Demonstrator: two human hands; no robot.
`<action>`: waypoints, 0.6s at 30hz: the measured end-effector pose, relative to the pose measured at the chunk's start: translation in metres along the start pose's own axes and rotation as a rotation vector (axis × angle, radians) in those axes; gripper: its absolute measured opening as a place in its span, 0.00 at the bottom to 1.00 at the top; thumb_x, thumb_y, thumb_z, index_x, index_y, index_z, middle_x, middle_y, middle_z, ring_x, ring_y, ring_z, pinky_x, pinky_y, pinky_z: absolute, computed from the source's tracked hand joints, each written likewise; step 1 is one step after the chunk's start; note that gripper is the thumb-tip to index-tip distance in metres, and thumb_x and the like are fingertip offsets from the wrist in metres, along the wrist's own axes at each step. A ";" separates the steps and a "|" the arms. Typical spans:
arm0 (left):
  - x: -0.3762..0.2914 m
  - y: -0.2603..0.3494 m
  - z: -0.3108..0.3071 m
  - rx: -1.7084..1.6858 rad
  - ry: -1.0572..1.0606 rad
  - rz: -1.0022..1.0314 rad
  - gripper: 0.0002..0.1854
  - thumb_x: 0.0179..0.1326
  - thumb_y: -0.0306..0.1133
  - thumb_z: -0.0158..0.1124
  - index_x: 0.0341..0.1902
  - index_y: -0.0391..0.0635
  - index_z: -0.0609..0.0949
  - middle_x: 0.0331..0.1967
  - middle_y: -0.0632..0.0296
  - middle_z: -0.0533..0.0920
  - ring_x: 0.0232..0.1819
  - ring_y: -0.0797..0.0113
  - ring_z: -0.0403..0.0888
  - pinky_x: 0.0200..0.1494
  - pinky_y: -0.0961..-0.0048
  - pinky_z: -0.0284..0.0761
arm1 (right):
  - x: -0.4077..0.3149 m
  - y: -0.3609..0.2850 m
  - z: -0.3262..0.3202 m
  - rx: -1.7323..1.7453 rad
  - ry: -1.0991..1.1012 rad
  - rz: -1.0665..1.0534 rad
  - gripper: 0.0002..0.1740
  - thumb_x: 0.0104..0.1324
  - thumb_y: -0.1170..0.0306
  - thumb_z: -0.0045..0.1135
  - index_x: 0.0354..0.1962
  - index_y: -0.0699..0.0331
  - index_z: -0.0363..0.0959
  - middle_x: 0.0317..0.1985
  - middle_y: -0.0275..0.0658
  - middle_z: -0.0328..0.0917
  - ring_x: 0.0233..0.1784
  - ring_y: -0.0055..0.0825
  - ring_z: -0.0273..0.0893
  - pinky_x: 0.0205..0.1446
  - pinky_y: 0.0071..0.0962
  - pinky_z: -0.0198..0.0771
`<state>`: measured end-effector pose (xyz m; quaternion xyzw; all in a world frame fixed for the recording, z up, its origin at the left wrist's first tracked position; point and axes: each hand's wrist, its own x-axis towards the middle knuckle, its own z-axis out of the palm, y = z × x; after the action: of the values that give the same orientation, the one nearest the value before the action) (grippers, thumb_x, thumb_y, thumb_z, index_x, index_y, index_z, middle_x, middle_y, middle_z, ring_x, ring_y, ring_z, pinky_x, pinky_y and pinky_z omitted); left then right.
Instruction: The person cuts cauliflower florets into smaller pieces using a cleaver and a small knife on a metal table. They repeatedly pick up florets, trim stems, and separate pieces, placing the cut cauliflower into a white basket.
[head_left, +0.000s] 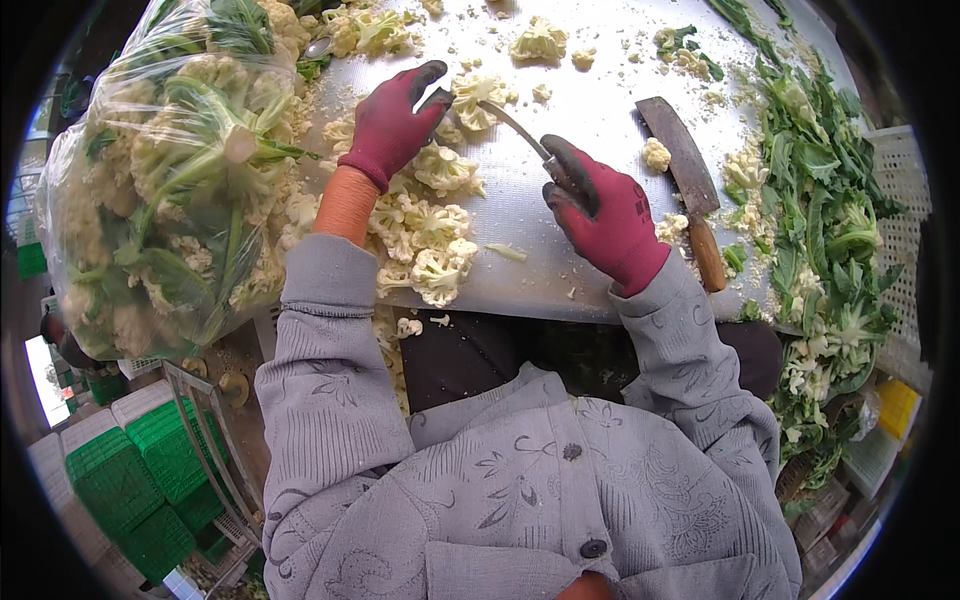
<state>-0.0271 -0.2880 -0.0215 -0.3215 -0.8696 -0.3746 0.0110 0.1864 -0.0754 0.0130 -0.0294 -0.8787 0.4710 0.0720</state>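
Observation:
My right hand (611, 217), in a maroon and black glove, grips a small knife (519, 129) with a narrow curved blade. The blade's tip reaches a cauliflower floret (474, 94) on the metal tabletop (555, 247). My left hand (394, 120) wears a matching glove, its thumb and forefinger apart just left of that floret. Nothing shows between those two fingertips; the other fingers are partly hidden. Below the left hand lies a pile of cut cauliflower florets (435, 225). A cleaver (679, 157) with a wooden handle rests flat to the right of my right hand.
Cauliflower heads in a clear plastic bag (180, 195) fill the left side. Trimmed green leaves (817, 225) heap along the right edge, beside a white perforated crate (904, 247). Green crates (112, 469) stand at lower left near a metal frame (210, 442). Crumbs and florets (538, 41) litter the far tabletop.

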 end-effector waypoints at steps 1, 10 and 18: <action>0.002 0.011 0.005 0.016 0.022 0.044 0.24 0.61 0.47 0.66 0.57 0.50 0.80 0.51 0.58 0.84 0.52 0.56 0.82 0.55 0.63 0.76 | 0.002 0.004 -0.004 0.010 0.062 0.009 0.27 0.63 0.68 0.60 0.61 0.59 0.68 0.42 0.47 0.84 0.44 0.42 0.84 0.48 0.35 0.76; -0.002 0.035 0.032 0.308 0.054 -0.021 0.28 0.54 0.44 0.72 0.57 0.47 0.77 0.42 0.53 0.86 0.44 0.53 0.85 0.47 0.62 0.78 | 0.034 0.017 0.016 -0.103 0.093 0.012 0.29 0.64 0.64 0.59 0.61 0.62 0.68 0.42 0.49 0.83 0.46 0.47 0.82 0.50 0.40 0.76; 0.004 0.028 0.036 0.209 0.082 -0.047 0.24 0.53 0.39 0.73 0.52 0.44 0.78 0.42 0.53 0.86 0.44 0.53 0.85 0.48 0.62 0.79 | 0.047 0.026 0.014 -0.207 -0.013 0.041 0.26 0.65 0.61 0.56 0.60 0.57 0.67 0.42 0.49 0.83 0.45 0.47 0.82 0.50 0.42 0.75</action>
<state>-0.0059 -0.2477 -0.0287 -0.2825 -0.9100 -0.2950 0.0715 0.1378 -0.0668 -0.0119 -0.0518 -0.9223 0.3793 0.0533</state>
